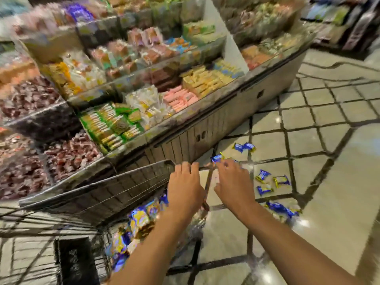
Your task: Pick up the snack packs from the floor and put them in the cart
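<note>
The writing on the blue snack packs (265,178) is too blurry to read. The left hand (185,188) is resting flat and open over the wire cart (115,188), and the right hand (233,182) is holding one blue pack (217,157) just past the cart's rim. More packs are lying on the tiled floor (329,192) right of the cart, with bare floor beyond them.

Display shelf (205,128) blocking left & ahead, cart (115,188) rim standing in front, open floor (333,212) lying free to the right, snack packs (267,179) dotting it
</note>
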Demonstrator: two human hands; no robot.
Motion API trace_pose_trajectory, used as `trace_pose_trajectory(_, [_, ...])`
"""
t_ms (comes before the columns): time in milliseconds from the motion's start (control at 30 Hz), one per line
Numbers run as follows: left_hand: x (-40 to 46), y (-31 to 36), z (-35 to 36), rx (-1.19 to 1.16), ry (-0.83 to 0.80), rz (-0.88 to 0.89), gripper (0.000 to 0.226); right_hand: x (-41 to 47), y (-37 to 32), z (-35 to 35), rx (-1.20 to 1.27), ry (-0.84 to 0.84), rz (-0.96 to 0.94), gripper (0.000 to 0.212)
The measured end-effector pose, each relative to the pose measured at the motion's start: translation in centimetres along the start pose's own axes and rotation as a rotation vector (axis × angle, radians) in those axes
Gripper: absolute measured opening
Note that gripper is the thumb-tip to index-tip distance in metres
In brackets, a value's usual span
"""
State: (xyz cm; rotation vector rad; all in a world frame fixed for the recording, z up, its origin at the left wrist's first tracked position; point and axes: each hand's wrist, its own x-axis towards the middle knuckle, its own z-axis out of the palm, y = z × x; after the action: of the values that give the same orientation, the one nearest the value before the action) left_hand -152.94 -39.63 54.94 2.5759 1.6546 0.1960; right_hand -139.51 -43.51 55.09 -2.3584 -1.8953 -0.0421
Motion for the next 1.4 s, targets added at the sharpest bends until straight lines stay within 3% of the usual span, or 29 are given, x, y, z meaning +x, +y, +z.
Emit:
trace_pose_trajectory(300, [0.8, 25.7, 3.3, -0.003, -0.041, 0.261, 0.059, -9.7, 26.7, -3.9, 0.014, 0.114, 0.342, 0.055])
trace_pose_trajectory(600, [6.1, 42.5, 6.2, -0.059, -0.055, 0.437, 0.067, -11.6, 43.2, -3.3, 0.048, 0.136, 0.579, 0.053])
trace_pose_trajectory(1033, [21.2, 61.8, 11.6, -0.140, -0.111, 0.398, 0.071, 0.2, 65.1, -3.9, 0.044, 0.003, 0.517, 0.064])
trace_pose_trajectory(1400, [33.1, 77.1, 15.1, -0.059, -0.128, 0.262, 0.075, 10.6, 84.1, -2.9, 0.126, 0.038, 0.383, 0.066])
